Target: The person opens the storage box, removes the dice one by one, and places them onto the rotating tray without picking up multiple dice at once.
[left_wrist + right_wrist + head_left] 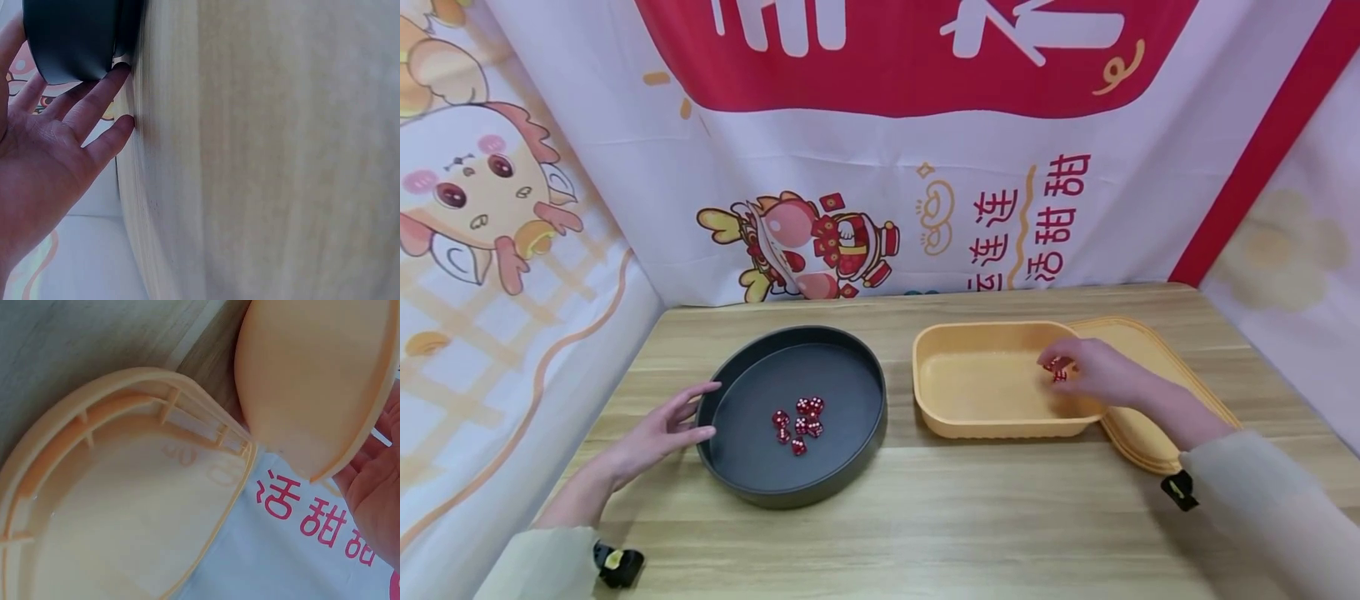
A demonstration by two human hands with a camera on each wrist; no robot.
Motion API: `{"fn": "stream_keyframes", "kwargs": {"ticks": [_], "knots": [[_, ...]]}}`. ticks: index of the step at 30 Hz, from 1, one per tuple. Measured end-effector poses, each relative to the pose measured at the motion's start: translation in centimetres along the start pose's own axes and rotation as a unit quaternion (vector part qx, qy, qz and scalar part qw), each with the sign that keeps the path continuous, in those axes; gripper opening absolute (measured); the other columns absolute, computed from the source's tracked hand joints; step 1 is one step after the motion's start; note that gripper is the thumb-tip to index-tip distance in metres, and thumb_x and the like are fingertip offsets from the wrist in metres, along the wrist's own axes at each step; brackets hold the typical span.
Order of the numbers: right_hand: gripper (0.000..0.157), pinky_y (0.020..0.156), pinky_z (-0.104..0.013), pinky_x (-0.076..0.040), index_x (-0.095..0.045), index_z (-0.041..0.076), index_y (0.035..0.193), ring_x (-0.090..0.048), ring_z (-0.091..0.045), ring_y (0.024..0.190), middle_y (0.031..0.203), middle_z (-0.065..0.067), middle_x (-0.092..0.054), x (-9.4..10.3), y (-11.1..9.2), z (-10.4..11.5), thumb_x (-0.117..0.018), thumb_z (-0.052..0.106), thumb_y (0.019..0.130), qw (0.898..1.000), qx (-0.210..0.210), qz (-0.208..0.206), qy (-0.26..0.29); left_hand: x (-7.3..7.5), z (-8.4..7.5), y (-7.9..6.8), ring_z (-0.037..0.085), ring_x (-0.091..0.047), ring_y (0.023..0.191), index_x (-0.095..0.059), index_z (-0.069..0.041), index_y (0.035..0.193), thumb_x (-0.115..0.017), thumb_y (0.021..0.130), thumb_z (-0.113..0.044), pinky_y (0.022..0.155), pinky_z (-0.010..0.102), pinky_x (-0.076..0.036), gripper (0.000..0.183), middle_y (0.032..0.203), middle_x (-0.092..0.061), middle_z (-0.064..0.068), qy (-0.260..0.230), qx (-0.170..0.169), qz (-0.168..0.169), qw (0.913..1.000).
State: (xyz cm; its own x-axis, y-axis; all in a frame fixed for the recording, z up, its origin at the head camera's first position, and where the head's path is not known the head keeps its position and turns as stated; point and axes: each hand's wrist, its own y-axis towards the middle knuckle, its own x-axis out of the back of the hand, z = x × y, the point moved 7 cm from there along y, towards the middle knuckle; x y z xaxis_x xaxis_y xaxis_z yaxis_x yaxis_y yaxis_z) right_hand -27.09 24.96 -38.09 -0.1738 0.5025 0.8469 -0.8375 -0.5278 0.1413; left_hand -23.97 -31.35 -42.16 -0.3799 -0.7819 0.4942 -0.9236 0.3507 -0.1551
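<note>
A dark round pan (842,375) stands on the left of the table, with several red dice (799,426) clustered on its bottom. Extended fingers of my left hand (658,429) touch the pan's left side; the left wrist view has them against the outer wall (72,40), fingertips close to the table. Over the right end of a yellow-orange rectangular container (973,383), my right hand (1101,375) pinches red dice (1059,369) between thumb and fingers. In the right wrist view the container's wall hides the fingertips and dice.
A matching lid (1138,354) lies on the table right of the container, partly behind the right forearm. The wooden tabletop (925,517) ends at a printed cloth backdrop (880,158), with more cloth at both sides.
</note>
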Motion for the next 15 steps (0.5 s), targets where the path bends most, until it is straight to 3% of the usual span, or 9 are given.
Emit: {"fn": "stream_keyframes", "kwargs": {"ticks": [15], "knots": [[0.037, 0.08, -0.048, -0.052, -0.065, -0.007, 0.105, -0.063, -0.033, 0.09, 0.099, -0.017, -0.066, -1.9, 1.8, -0.3, -0.082, 0.004, 0.075, 1.0, -0.02, 0.003, 0.005, 0.0, 0.2, 0.1, 0.054, -0.012, 0.138, -0.025, -0.012, 0.152, -0.061, 0.097, -0.018, 0.103, 0.063, -0.03, 0.066, 0.153, -0.015, 0.035, -0.005, -0.003, 0.003, 1.0]]}}
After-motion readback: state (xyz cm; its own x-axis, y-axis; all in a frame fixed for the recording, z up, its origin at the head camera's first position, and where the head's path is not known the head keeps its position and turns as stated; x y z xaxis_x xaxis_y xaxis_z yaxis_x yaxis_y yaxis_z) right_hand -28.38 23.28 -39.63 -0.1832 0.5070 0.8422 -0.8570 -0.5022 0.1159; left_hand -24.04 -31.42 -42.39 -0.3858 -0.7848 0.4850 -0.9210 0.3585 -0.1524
